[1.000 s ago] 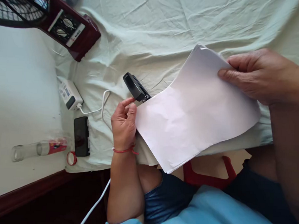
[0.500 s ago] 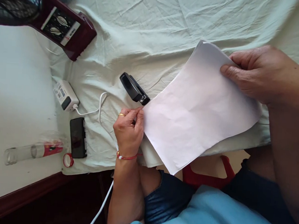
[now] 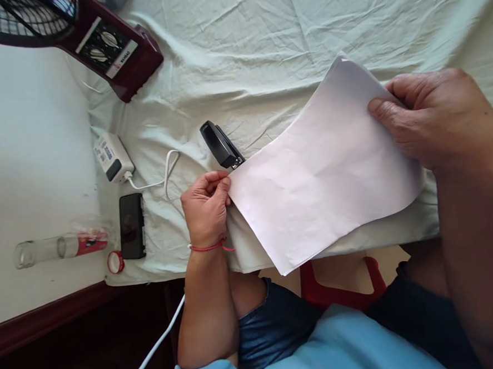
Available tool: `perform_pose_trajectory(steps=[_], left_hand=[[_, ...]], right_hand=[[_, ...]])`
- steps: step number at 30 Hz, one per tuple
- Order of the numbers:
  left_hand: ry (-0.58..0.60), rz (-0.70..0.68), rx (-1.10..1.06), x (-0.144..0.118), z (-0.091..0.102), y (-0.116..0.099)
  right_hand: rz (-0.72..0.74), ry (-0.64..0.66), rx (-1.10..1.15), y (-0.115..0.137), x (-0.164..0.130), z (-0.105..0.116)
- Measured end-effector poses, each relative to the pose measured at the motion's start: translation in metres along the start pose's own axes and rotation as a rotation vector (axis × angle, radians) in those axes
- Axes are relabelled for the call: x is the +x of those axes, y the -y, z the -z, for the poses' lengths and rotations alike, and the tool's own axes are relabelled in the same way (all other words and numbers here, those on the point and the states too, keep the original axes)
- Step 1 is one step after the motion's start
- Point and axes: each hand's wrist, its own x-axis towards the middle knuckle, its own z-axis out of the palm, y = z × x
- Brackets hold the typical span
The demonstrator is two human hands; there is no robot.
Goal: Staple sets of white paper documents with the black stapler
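A stack of white paper sheets (image 3: 322, 172) lies slanted over the pale green cloth (image 3: 246, 51). My right hand (image 3: 438, 118) grips the stack's far right edge, thumb on top. My left hand (image 3: 206, 207) pinches the stack's left corner between thumb and fingers; a red thread bracelet circles that wrist. A black stapler (image 3: 221, 144) rests on the cloth just above my left hand, its mouth touching or very near that paper corner.
A dark red fan (image 3: 73, 21) stands at the far left. A white charger (image 3: 111, 157) with its cable, a black phone (image 3: 132, 225), a clear bottle (image 3: 54, 246) lying on its side and a red cap (image 3: 115, 261) sit left. A red stool (image 3: 340, 287) shows below the table edge.
My left hand went from just under the stapler onto the paper's left corner and now pinches it. The right hand lifted the far edge slightly; the stapler stayed put.
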Motion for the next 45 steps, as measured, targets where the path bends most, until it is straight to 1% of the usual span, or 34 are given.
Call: perform_pose_trajectory(steps=[4,7,10,13,16,19,24,27,30,32,37,40,45], left_hand=[[-0.036,-0.006,-0.052,0.001,-0.005,-0.005],[-0.028,-0.006,-0.056,0.002,-0.008,-0.006],[-0.03,-0.021,-0.015,0.003,-0.011,-0.005],[-0.075,-0.033,-0.005,0.005,-0.014,-0.003],[-0.132,-0.026,-0.048,0.006,-0.015,0.0],[-0.149,-0.023,-0.048,0.007,-0.014,0.002],[-0.114,0.024,0.045,0.008,-0.011,0.001],[-0.085,0.003,0.109,0.007,-0.009,-0.001],[-0.084,-0.023,0.171,0.005,-0.008,-0.004],[-0.074,-0.017,0.194,0.003,-0.007,-0.007],[0.011,0.013,0.247,0.001,-0.003,-0.008],[0.031,-0.013,0.257,0.002,-0.001,-0.004],[0.036,-0.046,0.195,0.006,-0.001,0.005]], right_hand=[[-0.068,-0.029,0.0,0.004,0.0,0.002],[-0.06,-0.042,-0.005,0.004,0.001,0.003],[-0.047,-0.054,-0.022,0.004,0.0,0.003],[-0.069,-0.063,-0.022,0.008,-0.002,0.004],[-0.085,-0.061,-0.011,0.01,-0.003,0.004],[-0.067,-0.06,-0.007,0.009,-0.003,0.004],[-0.017,-0.069,-0.004,0.003,0.0,0.002],[-0.047,-0.07,-0.003,0.004,0.0,0.001],[-0.084,-0.066,-0.002,0.007,-0.001,0.001],[-0.089,-0.058,-0.003,0.008,-0.001,0.001],[-0.076,-0.055,-0.008,0.008,0.001,0.001],[-0.072,-0.054,-0.007,0.01,0.001,0.0],[-0.108,-0.063,-0.003,0.013,-0.001,0.0]])
